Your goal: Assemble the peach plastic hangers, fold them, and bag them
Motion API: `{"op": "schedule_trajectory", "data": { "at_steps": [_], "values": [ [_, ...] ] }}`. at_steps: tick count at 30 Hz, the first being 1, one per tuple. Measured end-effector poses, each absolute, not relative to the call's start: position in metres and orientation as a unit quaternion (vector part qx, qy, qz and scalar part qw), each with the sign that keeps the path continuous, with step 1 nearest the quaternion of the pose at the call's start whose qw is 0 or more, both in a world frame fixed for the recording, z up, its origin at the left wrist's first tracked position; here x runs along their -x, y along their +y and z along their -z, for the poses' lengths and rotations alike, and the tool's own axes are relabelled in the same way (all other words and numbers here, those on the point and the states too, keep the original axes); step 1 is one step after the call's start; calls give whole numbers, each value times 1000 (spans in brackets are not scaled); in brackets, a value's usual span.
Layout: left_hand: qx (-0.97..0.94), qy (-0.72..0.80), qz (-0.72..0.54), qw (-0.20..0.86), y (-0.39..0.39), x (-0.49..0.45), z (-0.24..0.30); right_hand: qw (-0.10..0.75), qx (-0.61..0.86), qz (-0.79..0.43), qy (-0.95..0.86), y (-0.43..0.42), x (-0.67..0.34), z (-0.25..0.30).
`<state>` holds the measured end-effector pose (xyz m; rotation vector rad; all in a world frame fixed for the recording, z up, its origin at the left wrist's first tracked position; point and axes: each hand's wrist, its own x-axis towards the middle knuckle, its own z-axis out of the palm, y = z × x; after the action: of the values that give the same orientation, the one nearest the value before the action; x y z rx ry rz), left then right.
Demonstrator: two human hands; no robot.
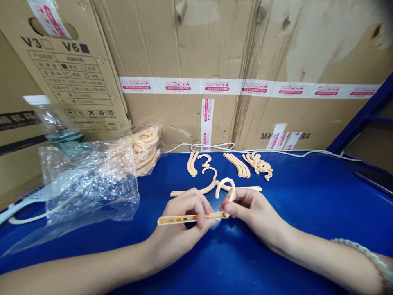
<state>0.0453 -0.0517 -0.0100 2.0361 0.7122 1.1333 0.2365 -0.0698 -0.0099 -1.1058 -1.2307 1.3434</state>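
My left hand [187,223] is closed around a cream plastic hanger arm [178,219], a narrow slotted strip pointing left. Between the thumb and fingers of my right hand [248,205] is a cream hanger hook [226,182], its curve upward. The hook's lower end meets the right end of the arm; whether they are joined I cannot tell. Just behind my hands lies a hanger [210,187] with its hook and two arms spread, partly hidden by my fingers and the held hook.
Loose hanger arms [236,164], more arms [192,164], a loose hook [205,159] and a pile of hooks [258,164] lie at the back of the blue table [233,262]. Left are bagged hanger parts [144,147] and a bottle [58,123]. Cardboard [184,53] stands behind a white cable [294,152].
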Motion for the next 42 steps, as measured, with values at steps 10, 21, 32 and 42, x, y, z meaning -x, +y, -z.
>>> {"op": "schedule_trajectory", "data": {
  "at_steps": [10,21,32,42],
  "values": [
    [-769,256,-419,408,-52,-44,11,492,451,-537,-515,-71,-235,10],
    [-637,316,-408,573,-42,-46,11,479,436,-535,-543,-73,-237,12],
    [-597,340,-395,611,-40,-50,14,470,422,-544,-553,-73,-237,12],
    [-576,331,-384,641,-38,-50,11,451,463,-332,-688,-33,-288,-5]
  ]
}}
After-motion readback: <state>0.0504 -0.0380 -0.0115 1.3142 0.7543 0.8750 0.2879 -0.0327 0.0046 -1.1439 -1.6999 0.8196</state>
